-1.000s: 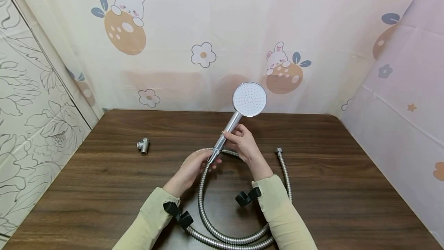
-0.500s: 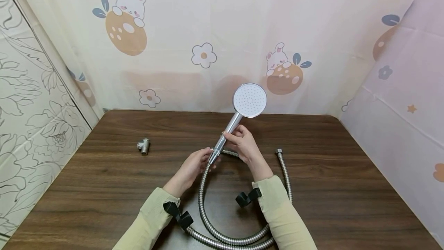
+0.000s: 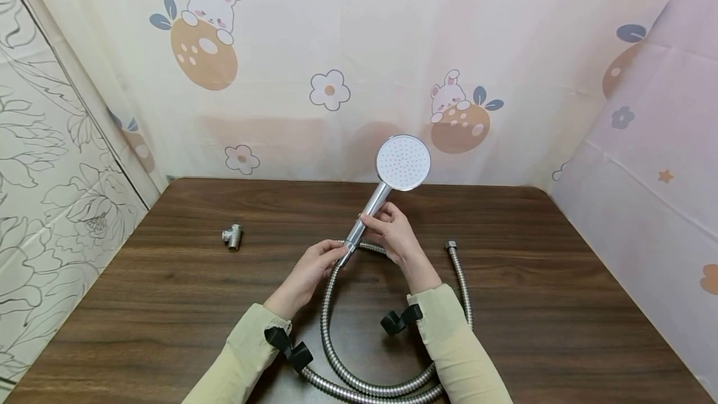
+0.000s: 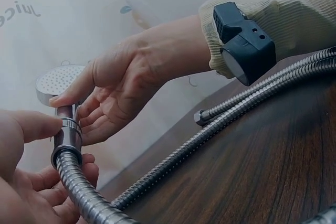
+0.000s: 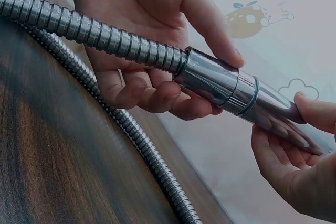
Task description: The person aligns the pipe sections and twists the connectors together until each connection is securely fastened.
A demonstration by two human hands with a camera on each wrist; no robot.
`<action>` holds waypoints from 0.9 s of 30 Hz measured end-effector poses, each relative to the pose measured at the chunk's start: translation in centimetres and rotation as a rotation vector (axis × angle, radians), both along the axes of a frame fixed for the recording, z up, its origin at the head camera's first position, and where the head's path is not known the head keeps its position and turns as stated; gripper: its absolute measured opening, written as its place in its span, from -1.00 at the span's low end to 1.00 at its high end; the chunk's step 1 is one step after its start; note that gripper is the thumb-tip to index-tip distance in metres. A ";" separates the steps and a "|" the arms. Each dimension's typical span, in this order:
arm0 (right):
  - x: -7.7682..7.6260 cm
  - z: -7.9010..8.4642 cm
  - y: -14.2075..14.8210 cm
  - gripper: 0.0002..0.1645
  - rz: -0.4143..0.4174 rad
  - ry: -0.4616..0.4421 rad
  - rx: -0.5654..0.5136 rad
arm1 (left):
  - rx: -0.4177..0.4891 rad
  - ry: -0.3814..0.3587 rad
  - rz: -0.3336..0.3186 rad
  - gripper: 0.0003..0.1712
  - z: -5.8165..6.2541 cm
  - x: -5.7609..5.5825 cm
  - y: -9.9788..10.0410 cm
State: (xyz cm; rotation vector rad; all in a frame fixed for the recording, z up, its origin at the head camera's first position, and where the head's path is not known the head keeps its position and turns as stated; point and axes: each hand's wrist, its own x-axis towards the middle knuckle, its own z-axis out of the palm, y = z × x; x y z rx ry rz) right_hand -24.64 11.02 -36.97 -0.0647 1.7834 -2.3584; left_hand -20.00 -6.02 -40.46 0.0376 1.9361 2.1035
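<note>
Behind a dark wood-grain table (image 3: 561,304), we are seeing a pale curtain (image 3: 336,24) printed with bunnies and flowers. Over the table's middle, a round-faced shower head (image 3: 404,163) is leaning up to the right, its ribbed metal hose (image 3: 325,310) looping below. We are judging the chromed handle (image 3: 374,201) smooth, rather slippery and fairly light, and the hose bendable but springy; the handle and the hose nut (image 5: 207,80) are offering the surest holds. The right hand (image 3: 392,235) is pinching the handle between thumb and bent fingers, its forearm angling inward. The left hand (image 3: 311,270) is reaching in lower, thumb resting on the nut, fingers curling underneath. A T-shaped metal fitting (image 3: 232,237) is lying well apart, to the left.
</note>
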 end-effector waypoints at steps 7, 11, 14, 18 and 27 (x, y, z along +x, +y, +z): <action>0.1 0.0 0.1 -0.66 0.000 -0.010 -0.003 | 0.049 -0.039 -0.033 -0.65 -0.1 0.0 0.0; 0.1 0.0 0.1 -0.66 -0.001 -0.016 0.005 | 0.043 -0.039 -0.053 -0.66 -0.2 0.0 0.0; 0.2 -0.1 0.0 -0.67 -0.006 -0.015 0.007 | 0.037 -0.031 -0.068 -0.67 -0.2 0.1 -0.1; 0.2 -0.2 -0.1 -0.67 -0.006 -0.009 0.009 | 0.029 -0.016 -0.048 -0.67 -0.3 0.1 -0.2; 0.2 -0.1 -0.2 -0.66 -0.012 0.001 0.013 | 0.006 0.003 0.028 -0.66 0.0 0.1 0.0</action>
